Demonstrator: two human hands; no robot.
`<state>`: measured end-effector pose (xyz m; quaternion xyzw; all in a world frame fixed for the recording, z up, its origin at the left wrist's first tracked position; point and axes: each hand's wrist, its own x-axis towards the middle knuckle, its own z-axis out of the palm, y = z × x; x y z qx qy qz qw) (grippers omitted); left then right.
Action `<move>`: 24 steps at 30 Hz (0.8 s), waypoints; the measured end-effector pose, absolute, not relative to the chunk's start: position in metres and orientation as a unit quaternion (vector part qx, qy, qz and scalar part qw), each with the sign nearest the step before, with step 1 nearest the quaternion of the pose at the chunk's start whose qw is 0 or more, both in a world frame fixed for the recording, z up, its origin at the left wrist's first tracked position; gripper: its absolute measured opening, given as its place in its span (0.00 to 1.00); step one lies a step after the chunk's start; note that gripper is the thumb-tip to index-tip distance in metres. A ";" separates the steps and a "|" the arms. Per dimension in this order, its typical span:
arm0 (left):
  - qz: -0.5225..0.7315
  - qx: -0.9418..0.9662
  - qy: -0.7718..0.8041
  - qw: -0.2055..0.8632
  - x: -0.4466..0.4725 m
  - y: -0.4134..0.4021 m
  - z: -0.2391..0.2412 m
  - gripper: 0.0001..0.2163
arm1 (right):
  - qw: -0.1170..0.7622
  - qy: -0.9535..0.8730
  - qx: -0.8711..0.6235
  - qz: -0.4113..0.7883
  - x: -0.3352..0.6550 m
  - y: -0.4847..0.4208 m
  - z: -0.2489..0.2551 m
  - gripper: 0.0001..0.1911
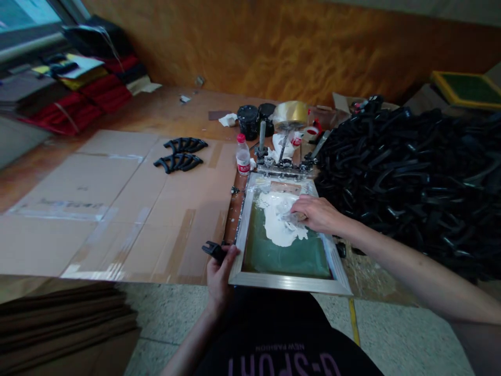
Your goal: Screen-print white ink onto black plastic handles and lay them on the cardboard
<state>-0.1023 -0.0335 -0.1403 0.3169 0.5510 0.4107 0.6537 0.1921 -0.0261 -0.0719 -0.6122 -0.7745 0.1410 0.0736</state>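
Note:
A screen-printing frame (289, 282) with a green mesh (282, 261) lies in front of me, and thick white ink (276, 232) is spread over the mesh's upper half. My right hand (319, 214) is closed on an ink-smeared scraper (293, 217), which rests in the white ink; its shape is partly hidden by my fingers. At the frame's lower left corner, my left hand (219, 279) grips a curved black plastic part (212, 250), with the thumb close to the frame's edge. A hinge clamp (285, 170) stands at the frame's far side.
Several black parts (182, 154) lie in two rows on flattened cardboard (129, 209) at left. A large heap of black parts (407, 183) rises at right. Behind the frame stand a red-capped bottle (243, 155), black tubs (248, 122) and a tape roll (290, 114).

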 end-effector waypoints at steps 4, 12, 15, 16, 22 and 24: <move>0.402 0.312 0.560 0.653 -0.103 -0.035 -0.141 0.18 | 0.077 -0.795 -0.569 0.195 0.211 -0.038 -0.061 0.20; 0.402 0.332 0.561 0.643 -0.102 -0.034 -0.132 0.19 | 0.094 -0.754 -0.647 0.066 0.221 -0.027 -0.064 0.12; 0.403 0.333 0.559 0.643 -0.101 -0.034 -0.132 0.18 | 0.067 -0.750 -0.657 0.015 0.207 -0.036 -0.080 0.12; 0.404 0.331 0.559 0.644 -0.101 -0.034 -0.132 0.18 | 0.050 -0.751 -0.658 0.003 0.203 -0.040 -0.085 0.12; 0.401 0.309 0.562 0.654 -0.099 -0.034 -0.132 0.18 | -0.022 -0.734 -0.677 -0.037 0.200 -0.052 -0.086 0.07; 0.405 0.316 0.563 0.647 -0.099 -0.034 -0.130 0.19 | -0.030 -0.728 -0.684 -0.035 0.204 -0.050 -0.076 0.05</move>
